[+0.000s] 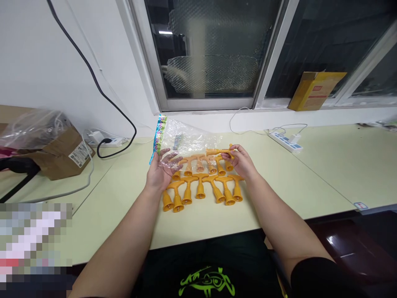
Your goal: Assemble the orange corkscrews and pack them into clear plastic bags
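Observation:
My left hand [161, 171] holds a clear plastic bag [189, 138] by its blue-and-green printed edge, and its fingers show through the film. The bag lies slanted to the right with its printed strip at the left. Between the fingers and thumb of my right hand [243, 162] is a yellow-orange T-handled corkscrew [218, 152], held level, its bell-shaped end pointing left at the bag's right end. Whether that end is inside the film I cannot tell. Below both hands lie two rows of similar corkscrews [200, 190], bells toward me; the bag partly covers the back row.
A cardboard box [62, 155] with plastic wrap stands at the left, near a black cable [119, 111] and a power strip [113, 142]. Another power strip [287, 141] lies at the back right. A yellow carton [316, 91] leans on the window. The table's front edge [204, 239] is near me.

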Demonstrator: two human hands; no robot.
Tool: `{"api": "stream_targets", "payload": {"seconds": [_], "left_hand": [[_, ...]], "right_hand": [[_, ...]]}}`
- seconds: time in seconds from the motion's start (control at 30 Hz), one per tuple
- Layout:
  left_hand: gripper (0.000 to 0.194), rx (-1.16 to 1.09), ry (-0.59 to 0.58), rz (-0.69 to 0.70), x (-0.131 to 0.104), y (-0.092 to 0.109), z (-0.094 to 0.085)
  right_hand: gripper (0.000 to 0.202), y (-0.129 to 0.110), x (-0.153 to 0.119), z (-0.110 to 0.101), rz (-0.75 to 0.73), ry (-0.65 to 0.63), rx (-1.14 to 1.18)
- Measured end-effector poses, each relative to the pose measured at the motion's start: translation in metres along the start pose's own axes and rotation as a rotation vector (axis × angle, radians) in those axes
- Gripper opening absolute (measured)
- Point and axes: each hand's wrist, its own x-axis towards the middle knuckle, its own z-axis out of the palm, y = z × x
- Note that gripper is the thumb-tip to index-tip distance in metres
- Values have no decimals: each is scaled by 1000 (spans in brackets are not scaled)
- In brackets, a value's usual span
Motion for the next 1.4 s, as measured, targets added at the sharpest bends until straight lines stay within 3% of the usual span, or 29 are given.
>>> {"api": "stream_targets", "payload": {"seconds": [0.1, 0.3, 0.47, 0.77, 1.1, 1.4], "left_hand": [[38, 12, 2, -5, -1, -3, 1], [44, 42, -39, -35, -4, -11, 8], [47, 35, -80, -65, -8, -19, 13], [45, 30, -119, -73, -9, -21, 13], [47, -42, -157, -120, -12, -17, 17], [55, 37, -232, -132, -18, -20, 20]], "right_hand": [[30, 3, -4, 8, 83, -80, 94], [55, 13, -12, 24, 195, -198, 199], [45, 14, -20, 32, 294, -370, 187], [42, 8, -26, 38, 275, -299, 84], [47, 21, -23, 42, 310, -234, 48], [44, 31, -24, 38, 153, -460, -142]]}}
